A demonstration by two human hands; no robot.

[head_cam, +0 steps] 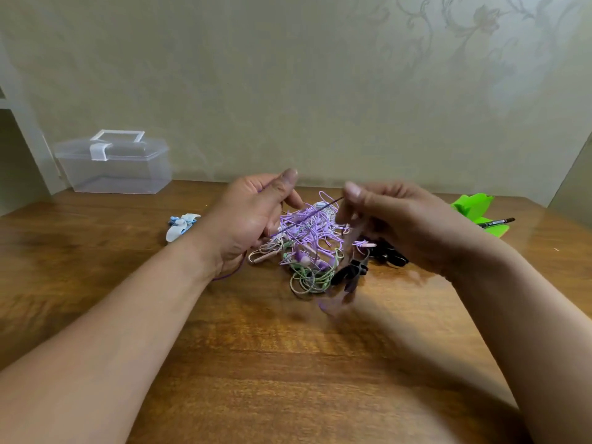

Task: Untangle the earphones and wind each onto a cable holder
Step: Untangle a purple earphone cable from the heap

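Held cord (307, 216) taut over tangle (307, 245), left hand (253, 219) gripping at 9 o'clock, right hand (394, 219) pinching at 3, prob to lift it clear without snagging loops.

right hand (400, 225) blurred, green thing (471, 205) partly hidden

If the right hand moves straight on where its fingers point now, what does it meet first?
Probably the left hand: the right hand points leftward along the purple cord stretched between them.
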